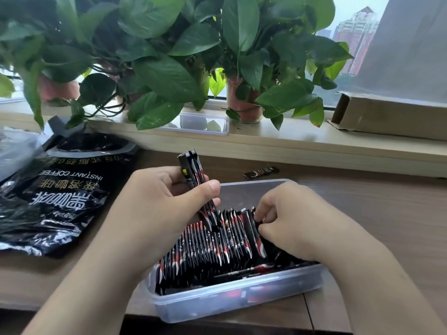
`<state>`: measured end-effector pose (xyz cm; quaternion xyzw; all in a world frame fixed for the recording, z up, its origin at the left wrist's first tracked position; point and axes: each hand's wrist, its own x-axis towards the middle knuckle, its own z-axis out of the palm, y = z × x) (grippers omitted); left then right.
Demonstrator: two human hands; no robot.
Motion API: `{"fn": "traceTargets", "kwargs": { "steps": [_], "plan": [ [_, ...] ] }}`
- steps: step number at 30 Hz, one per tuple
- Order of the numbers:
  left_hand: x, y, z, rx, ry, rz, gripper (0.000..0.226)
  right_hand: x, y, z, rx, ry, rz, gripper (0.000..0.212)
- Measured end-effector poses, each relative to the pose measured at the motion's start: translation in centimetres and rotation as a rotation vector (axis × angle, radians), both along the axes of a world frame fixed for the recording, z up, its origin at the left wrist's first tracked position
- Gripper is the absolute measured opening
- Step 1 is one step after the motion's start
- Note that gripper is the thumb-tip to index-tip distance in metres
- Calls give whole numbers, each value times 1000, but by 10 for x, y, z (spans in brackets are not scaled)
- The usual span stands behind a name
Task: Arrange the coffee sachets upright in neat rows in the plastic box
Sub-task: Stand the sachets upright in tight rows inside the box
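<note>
A clear plastic box [242, 301] sits on the wooden table in front of me. Inside it a long row of black-and-red coffee sachets [208, 247] stands upright, leaning slightly; a few more lie flat along the near right side. My left hand [164, 204] holds a small bundle of sachets [193, 172] upright above the box's left edge. My right hand [290, 221] reaches into the box and pinches a sachet at the far end of the row; its fingertips hide part of that sachet.
A black instant coffee bag [63, 197] lies open on the table at the left. One loose sachet [261, 172] lies beyond the box. On the windowsill stand potted plants [244, 100], a clear plastic lid [200, 123] and a cardboard box [391, 114].
</note>
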<state>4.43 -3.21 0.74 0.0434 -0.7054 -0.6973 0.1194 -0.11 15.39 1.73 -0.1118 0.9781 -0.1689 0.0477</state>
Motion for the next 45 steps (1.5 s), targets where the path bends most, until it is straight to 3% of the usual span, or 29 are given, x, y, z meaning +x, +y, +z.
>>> {"fn": "traceTargets", "kwargs": {
  "steps": [4, 9, 12, 15, 18, 34, 39, 42, 45],
  "plan": [
    [1, -1, 0, -16, -1, -8, 10, -3, -3, 1, 58, 75, -39, 9],
    [1, -2, 0, -37, -5, -21, 10, -7, -8, -10, -6, -45, 12, 7],
    [2, -3, 2, 4, 1, -58, 16, -5, -3, -4, -45, 72, 37, 8],
    [3, -6, 6, 50, 4, -92, 26, 7, -6, 11, -416, 229, 154, 8],
    [4, -8, 8, 73, 13, -116, 27, 24, -19, 21, -709, 79, 334, 12],
    [7, -4, 11, 131, -10, -176, 20, 21, -17, 20, -797, -39, 191, 6],
    [9, -7, 13, 176, -16, -220, 23, 19, -17, 19, -941, -143, 138, 2],
    [10, -6, 15, 193, -15, -231, 22, 20, -21, 19, -874, -50, 34, 6],
    [9, -6, 14, 244, -12, -167, 24, 22, -12, 27, -741, 165, -67, 6]
  ]
}}
